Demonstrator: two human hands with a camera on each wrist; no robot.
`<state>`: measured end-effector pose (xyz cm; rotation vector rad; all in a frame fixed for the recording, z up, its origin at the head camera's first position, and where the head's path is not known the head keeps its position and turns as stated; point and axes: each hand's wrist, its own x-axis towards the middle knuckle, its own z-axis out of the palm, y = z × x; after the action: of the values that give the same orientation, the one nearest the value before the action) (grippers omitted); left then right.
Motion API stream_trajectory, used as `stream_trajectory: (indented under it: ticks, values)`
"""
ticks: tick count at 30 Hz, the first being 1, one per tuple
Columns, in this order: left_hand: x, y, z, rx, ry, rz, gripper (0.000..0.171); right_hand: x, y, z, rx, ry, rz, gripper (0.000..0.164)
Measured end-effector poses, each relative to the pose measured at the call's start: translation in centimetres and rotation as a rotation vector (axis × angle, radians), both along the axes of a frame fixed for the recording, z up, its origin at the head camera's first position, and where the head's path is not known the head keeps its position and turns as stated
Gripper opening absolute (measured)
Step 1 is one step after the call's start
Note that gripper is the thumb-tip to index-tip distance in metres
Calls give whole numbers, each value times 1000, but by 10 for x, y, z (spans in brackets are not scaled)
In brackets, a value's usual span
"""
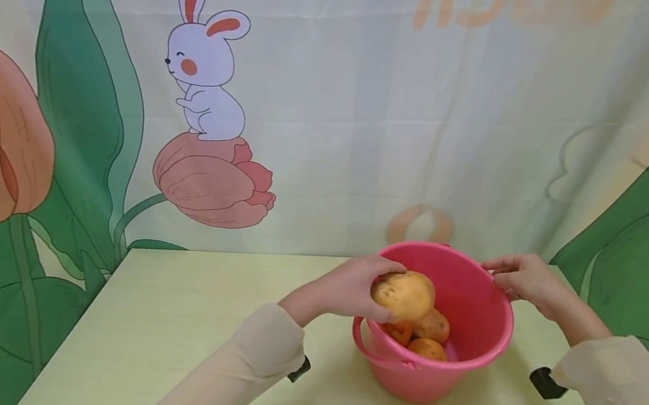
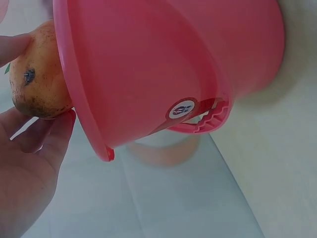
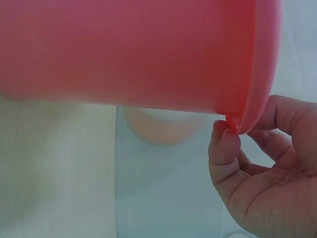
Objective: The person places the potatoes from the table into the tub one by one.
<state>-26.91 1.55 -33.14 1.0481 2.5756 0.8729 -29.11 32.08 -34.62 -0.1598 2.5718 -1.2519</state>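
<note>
My left hand point(image 1: 355, 286) grips a roundish, speckled yellow fruit point(image 1: 406, 296) over the near-left rim of a pink bucket point(image 1: 420, 383). Its skin shows a dark scar in the left wrist view, where the thumb and fingers of the left hand point(image 2: 25, 163) hold the fruit point(image 2: 42, 82) right at the rim. Inside the bucket lie several more yellow-brown and orange fruits point(image 1: 432, 326), partly hidden by the wall. At the far-right rim, my right hand point(image 1: 524, 281) pinches the bucket's edge between thumb and fingers, as the right wrist view also shows.
The bucket stands on a pale yellow-green table point(image 1: 194, 322), its handle point(image 1: 375, 354) hanging down on the near left side. Behind the table hangs a cloth backdrop point(image 1: 336, 109) printed with a rabbit and tulips. Black wrist devices point(image 1: 548, 384) show beneath the sleeves.
</note>
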Motion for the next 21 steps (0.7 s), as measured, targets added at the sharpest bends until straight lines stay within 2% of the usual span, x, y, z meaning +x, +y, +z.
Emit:
stream_trajectory:
  ticks: [5, 9, 14, 21]
  values:
    - [-2, 5, -2, -20, 19, -13, 66, 0, 1, 0, -2, 0, -2, 42]
    - [-4, 10, -3, -37, 30, -52, 64, 0, 1, -1, -1, 2, -2, 42]
    - [-9, 17, -6, -57, -14, -104, 61, -1, 1, -3, 4, 2, -7, 42]
    - [-10, 28, -6, -123, -45, -125, 64, -1, 1, -3, 4, 0, -11, 42]
